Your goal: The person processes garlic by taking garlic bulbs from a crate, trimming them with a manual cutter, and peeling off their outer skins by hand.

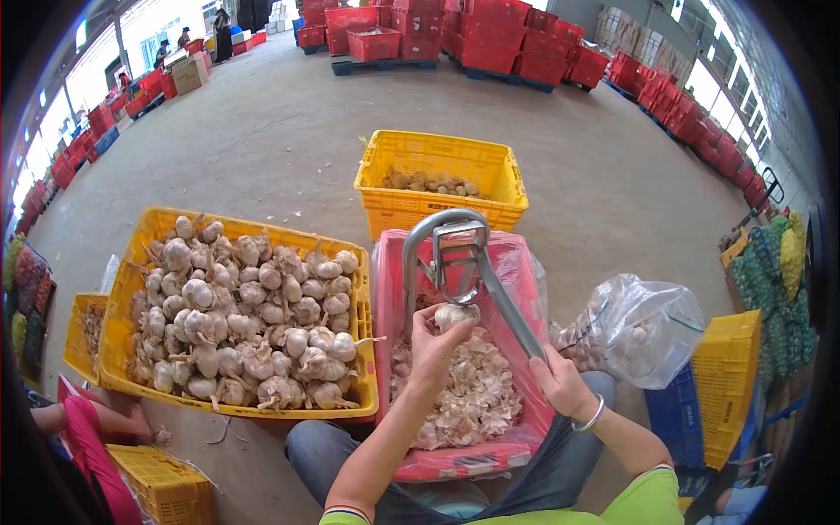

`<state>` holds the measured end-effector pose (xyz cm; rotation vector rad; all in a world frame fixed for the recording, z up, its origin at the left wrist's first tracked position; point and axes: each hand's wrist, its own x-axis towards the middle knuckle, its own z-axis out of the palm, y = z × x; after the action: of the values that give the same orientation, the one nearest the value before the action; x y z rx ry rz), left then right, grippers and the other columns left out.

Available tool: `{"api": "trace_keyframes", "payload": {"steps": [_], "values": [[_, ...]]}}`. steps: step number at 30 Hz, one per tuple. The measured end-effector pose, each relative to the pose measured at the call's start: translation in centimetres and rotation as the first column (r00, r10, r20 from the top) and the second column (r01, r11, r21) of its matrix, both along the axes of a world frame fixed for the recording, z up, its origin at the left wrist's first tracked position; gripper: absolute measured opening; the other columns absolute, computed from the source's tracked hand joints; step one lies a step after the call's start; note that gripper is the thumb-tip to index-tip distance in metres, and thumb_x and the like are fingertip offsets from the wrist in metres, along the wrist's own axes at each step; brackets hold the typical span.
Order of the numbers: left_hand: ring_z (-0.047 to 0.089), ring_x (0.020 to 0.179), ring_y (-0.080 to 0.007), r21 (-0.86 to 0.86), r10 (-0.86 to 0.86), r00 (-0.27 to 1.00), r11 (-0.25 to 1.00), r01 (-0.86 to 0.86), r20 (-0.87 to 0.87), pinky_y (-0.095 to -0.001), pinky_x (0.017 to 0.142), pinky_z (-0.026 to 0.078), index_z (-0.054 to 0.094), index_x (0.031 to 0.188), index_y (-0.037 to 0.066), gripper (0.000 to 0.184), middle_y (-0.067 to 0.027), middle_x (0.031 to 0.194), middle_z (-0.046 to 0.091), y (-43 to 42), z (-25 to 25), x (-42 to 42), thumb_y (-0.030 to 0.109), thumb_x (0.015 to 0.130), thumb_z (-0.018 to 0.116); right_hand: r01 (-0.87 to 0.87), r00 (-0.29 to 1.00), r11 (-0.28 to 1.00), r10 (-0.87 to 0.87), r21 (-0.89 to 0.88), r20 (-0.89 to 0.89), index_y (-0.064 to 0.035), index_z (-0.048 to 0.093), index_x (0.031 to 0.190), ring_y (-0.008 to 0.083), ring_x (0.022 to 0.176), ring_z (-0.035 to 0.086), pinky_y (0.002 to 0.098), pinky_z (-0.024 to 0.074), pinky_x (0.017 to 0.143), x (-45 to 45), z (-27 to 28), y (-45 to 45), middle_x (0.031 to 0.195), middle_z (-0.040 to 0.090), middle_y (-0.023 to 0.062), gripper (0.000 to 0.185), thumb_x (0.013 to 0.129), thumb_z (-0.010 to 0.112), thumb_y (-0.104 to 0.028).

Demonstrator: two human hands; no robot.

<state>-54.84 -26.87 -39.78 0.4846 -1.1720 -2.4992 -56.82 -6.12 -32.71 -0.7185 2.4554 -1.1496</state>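
Lime-green sleeves (646, 499), blue jeans (322, 451), a silver bangle (598, 414).

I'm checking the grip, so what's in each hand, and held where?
Left hand: a garlic bulb, by its lower side. Right hand: the metal lever, by its lower end.

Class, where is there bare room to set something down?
The floor is mostly bare between the far yellow crate and the red crates, and on both sides of that yellow crate. It is crowded around the pink tub, between the garlic crate and clear bag.
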Motion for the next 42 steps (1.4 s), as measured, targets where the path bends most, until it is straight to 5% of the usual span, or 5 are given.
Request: {"api": "trace_keyframes", "payload": {"steps": [15, 23, 31, 35, 42], "values": [[0.055, 0.097, -0.0157, -0.017, -0.100, 0.991, 0.995, 0.099, -0.086, -0.0281, 0.082, 0.048, 0.035, 0.120, 0.000, 0.062, -0.0099, 0.109, 0.051, -0.5, -2.0, -0.4, -0.001, 0.070, 0.071, -0.044, 0.988, 0.977, 0.011, -0.211, -0.156, -0.0016, 0.045, 0.100, 0.0365, 0.057, 0.053, 0.0416, 0.0400, 0.052, -3.5, -12.9, -0.9, 0.064, 0.051, 0.0176, 0.021, 0.090, 0.048, -0.021], [0.049, 0.110, -0.0189, -0.073, -0.180, 0.963, 0.983, 0.169, -0.198, -0.0303, 0.089, 0.044, 0.030, 0.126, 0.005, 0.072, -0.0108, 0.120, 0.045, -1.0, -3.4, 1.7, -0.006, 0.067, 0.070, -0.022, 0.755, 0.980, -0.112, -0.195, -0.646, -0.0019, 0.047, 0.110, 0.0287, 0.077, 0.057, 0.0332, 0.0457, 0.068, -2.4, -9.7, -1.5, 0.102, 0.049, 0.0173, 0.030, 0.084, 0.057, -0.011], [0.057, 0.095, -0.0166, -0.163, -0.347, 0.937, 0.923, 0.347, 0.031, -0.0264, 0.076, 0.050, 0.041, 0.118, 0.005, 0.048, -0.0099, 0.108, 0.053, 0.2, -3.4, 5.0, 0.011, 0.078, 0.068, -0.341, 0.916, 0.883, 0.235, -0.321, -0.326, -0.0019, 0.044, 0.124, 0.0194, 0.083, 0.060, 0.0270, 0.0494, 0.074, -0.5, -8.1, -4.7, 0.111, 0.050, 0.0141, 0.058, 0.074, 0.071, -0.013], [0.058, 0.058, -0.0121, -0.231, -0.367, 0.901, 0.879, 0.417, 0.229, -0.0225, 0.047, 0.047, 0.047, 0.107, 0.004, 0.031, -0.0072, 0.081, 0.058, 0.4, -5.4, 5.8, 0.029, 0.090, 0.054, -0.019, 0.908, 0.864, 0.226, -0.503, 0.354, 0.0005, 0.048, 0.115, 0.0091, 0.077, 0.056, 0.0237, 0.0481, 0.066, 0.3, -11.3, -4.6, 0.086, 0.057, 0.0033, 0.040, 0.084, 0.063, -0.021], [0.050, 0.047, -0.0053, -0.232, -0.388, 0.827, 0.832, 0.504, 0.406, -0.0207, 0.039, 0.038, 0.053, 0.089, 0.005, 0.024, -0.0002, 0.064, 0.053, 0.2, -6.1, 6.2, 0.029, 0.092, 0.051, 0.121, 0.809, 0.867, 0.196, -0.484, 0.554, -0.0039, 0.049, 0.107, 0.0053, 0.063, 0.050, 0.0194, 0.0424, 0.052, 0.5, -12.1, -4.4, 0.081, 0.054, 0.0008, 0.034, 0.092, 0.048, -0.035]]}}
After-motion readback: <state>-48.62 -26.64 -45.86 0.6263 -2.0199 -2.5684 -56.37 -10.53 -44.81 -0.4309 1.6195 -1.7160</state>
